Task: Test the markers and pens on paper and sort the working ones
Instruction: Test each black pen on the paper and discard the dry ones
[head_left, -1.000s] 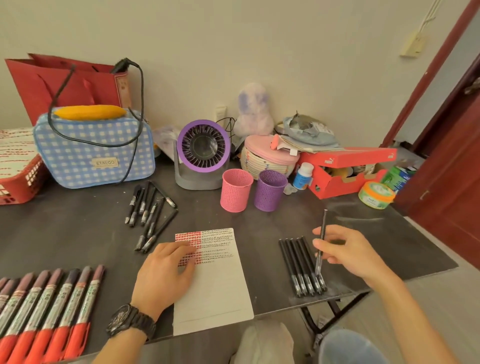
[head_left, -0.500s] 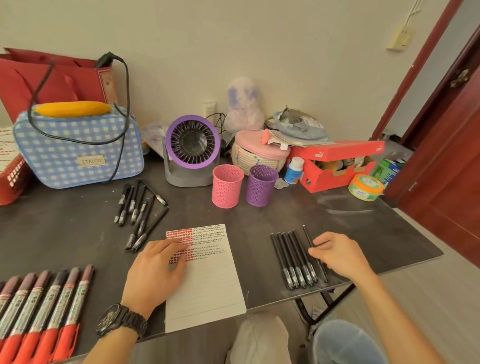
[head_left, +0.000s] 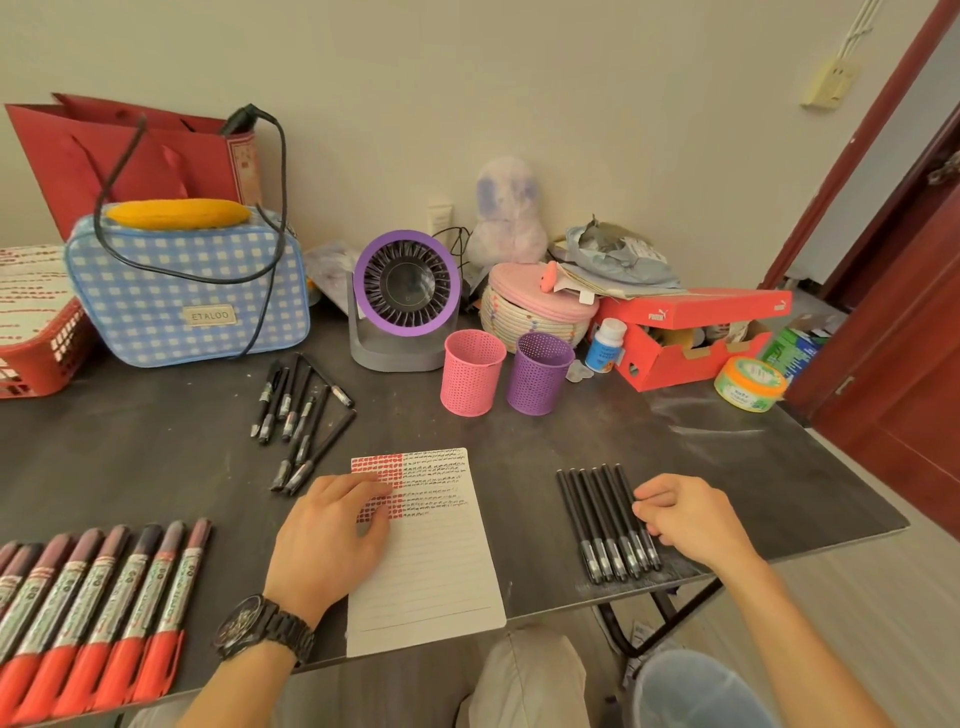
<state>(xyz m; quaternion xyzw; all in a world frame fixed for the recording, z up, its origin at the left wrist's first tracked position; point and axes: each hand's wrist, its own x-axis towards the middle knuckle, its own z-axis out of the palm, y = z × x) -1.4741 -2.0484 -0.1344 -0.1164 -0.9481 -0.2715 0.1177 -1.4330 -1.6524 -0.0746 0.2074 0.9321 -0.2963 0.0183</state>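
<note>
Pens (head_left: 608, 519) lie in a neat row on the dark desk (head_left: 156, 457). The relaxed fingers (head_left: 647, 506) of my right hand (head_left: 691, 514) touch the outermost one and grip nothing. Light, stiff, slick barrels, likely to roll; I'd pinch one mid-barrel. My left hand (head_left: 332, 535) rests flat on the paper (head_left: 431, 571). A fan (head_left: 405, 291) stands near the wall (head_left: 571, 104).

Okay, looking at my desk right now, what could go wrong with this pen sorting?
1. The row of black pens ends close to the front edge of the table, and your right hand touches the outermost one; a nudge might roll some off.
2. Your left hand rests on the test marks on the paper, so fresh ink could smudge.
3. The loose black pens look similar, so the piles could get mixed.
</note>
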